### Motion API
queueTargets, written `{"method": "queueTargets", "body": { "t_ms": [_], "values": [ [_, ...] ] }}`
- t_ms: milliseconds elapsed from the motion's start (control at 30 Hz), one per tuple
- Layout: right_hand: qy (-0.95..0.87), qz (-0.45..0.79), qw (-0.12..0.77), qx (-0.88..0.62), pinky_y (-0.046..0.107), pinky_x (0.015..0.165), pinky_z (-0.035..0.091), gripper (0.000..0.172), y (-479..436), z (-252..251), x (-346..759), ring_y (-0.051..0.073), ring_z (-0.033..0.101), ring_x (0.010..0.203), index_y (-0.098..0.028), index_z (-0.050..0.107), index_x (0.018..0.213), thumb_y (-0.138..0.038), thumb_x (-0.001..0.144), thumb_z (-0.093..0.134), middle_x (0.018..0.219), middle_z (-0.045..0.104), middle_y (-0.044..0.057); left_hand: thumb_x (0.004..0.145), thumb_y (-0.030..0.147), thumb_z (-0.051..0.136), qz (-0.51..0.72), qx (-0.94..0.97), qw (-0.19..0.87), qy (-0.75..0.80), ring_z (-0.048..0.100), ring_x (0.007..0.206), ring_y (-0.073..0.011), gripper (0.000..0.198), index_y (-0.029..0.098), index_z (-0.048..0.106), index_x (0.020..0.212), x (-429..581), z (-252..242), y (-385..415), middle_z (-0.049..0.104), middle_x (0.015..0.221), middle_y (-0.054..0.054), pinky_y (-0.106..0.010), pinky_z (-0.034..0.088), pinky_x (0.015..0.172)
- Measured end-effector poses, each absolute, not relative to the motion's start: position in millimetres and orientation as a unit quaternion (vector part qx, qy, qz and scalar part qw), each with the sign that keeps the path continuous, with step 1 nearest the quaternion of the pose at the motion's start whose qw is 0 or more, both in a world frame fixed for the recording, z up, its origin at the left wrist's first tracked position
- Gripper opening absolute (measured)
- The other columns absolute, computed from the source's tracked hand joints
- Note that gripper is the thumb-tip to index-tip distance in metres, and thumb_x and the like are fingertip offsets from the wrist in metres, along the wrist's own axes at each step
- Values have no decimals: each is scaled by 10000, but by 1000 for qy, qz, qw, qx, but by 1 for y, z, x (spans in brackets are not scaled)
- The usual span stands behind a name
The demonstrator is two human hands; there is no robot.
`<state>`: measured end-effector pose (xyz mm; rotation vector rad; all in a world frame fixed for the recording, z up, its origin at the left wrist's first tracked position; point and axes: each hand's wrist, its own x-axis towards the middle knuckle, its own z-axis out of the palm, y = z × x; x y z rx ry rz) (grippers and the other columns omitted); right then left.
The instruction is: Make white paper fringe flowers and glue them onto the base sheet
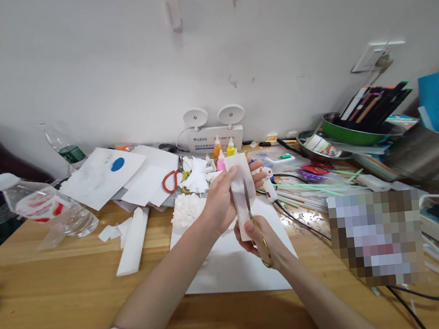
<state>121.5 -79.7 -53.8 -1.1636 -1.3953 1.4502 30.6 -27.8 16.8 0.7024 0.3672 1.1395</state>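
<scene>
White plaster wall (117,65) w/ smudges is backing a light-brown wooden tabletop (82,312); clutter is sitting mostly along the wall side, prob. so the near edge is leaving elbow room.

L hand (219,201) is gripping a long white paper strip (240,188), thumb on the near face, fingers spreading behind it, prob. to keep it stiff for the blade. Strip is hanging upright-ish above the table, approx. mid-view. R hand (263,235) is closing round metal scissors with gold-coloured loop handles (252,219); exact finger placement in the loops is hard to tell. Blade is pointing up & lying lengthwise along the strip, so presumably the cut line is following its length; can't tell if it's biting in.

Beneath the hands, a large flat white sheet (238,274) is lying on the wood, likely as a base; a bumpy cluster of small white pieces (187,210) is covering its far L part. A flat, folded-looking white paper piece (134,245) is lying L of the sheet, apart from it, seemingly parked within reach. Red-handled scissors (175,179) are resting farther back, unheld. A white glue gun w/ red details (269,185) is lying just R of the hands, prob. for handy access.
</scene>
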Motion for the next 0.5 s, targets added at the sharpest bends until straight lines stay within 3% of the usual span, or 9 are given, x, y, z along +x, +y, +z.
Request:
{"method": "queueTargets", "body": {
  "t_ms": [500],
  "values": [
    [-544, 570, 394, -474, 195, 302, 169, 654, -77, -61, 119, 46, 286, 301, -170, 393, 465, -817, 553, 349, 350, 361, -24, 835, 234, 421, 520, 317, 772, 184, 571, 1004, -253, 295, 84, 584, 1031, 30, 18, -26, 596, 1115, -137, -393, 396, 935]
  ]
}}
